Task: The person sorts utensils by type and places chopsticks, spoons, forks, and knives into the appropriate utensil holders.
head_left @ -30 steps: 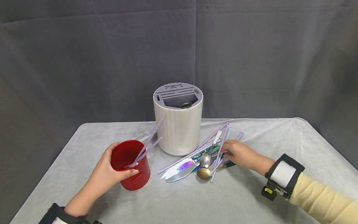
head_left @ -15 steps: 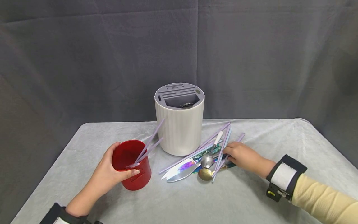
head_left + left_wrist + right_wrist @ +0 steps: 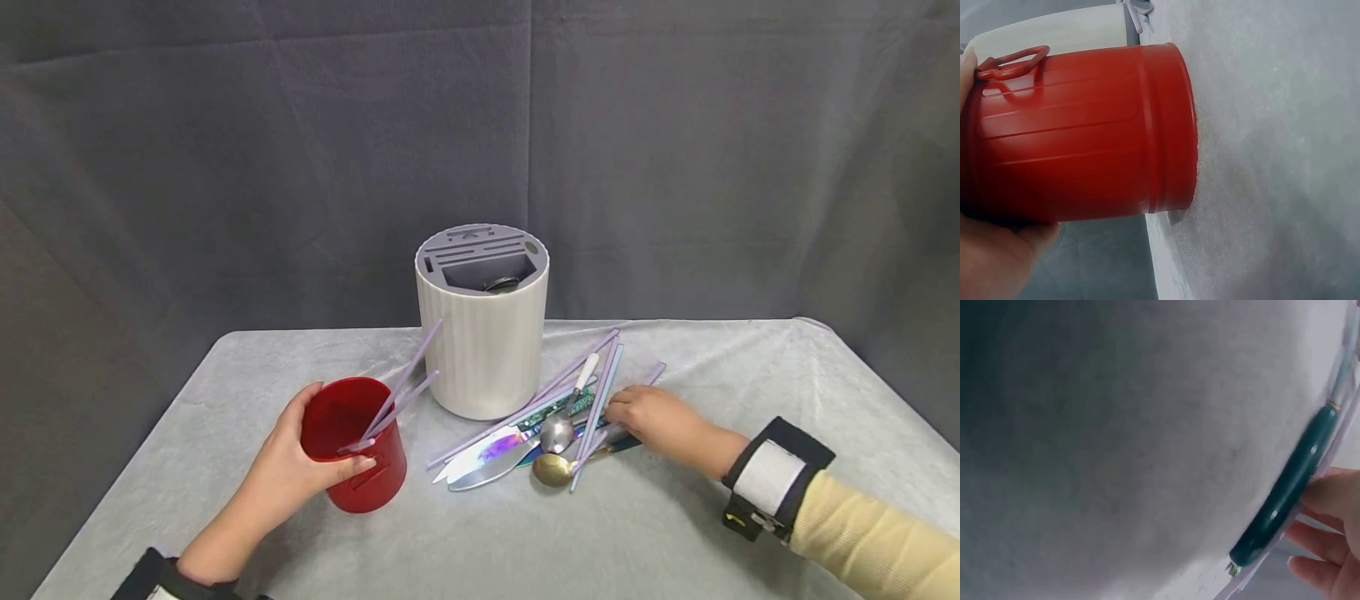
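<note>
My left hand point(image 3: 303, 454) grips a red metal cup point(image 3: 367, 483) by its rim, with lilac chopsticks point(image 3: 405, 379) leaning out of it. In the left wrist view the cup point(image 3: 1079, 137) shows a wire handle. My right hand point(image 3: 660, 421) pinches a lilac chopstick point(image 3: 654, 374) at the right side of a cutlery pile. Right by those fingers lies the dark green handle point(image 3: 1288, 487) of a gold spoon point(image 3: 552, 471). The pile also has a silver spoon point(image 3: 557, 433), iridescent knives point(image 3: 480, 454), more lilac chopsticks and a pale blue one point(image 3: 603, 392).
A white ribbed utensil holder point(image 3: 483, 358) with a grey slotted top stands behind the pile. Something dark and metallic sits in its large opening. Pale cloth covers the table point(image 3: 480, 550), and a grey curtain point(image 3: 675, 167) hangs behind.
My right hand has shifted slightly right, and the lilac chopstick in its fingers has slid the same way. The left hand and cup hold their place; the view has drifted slightly.
</note>
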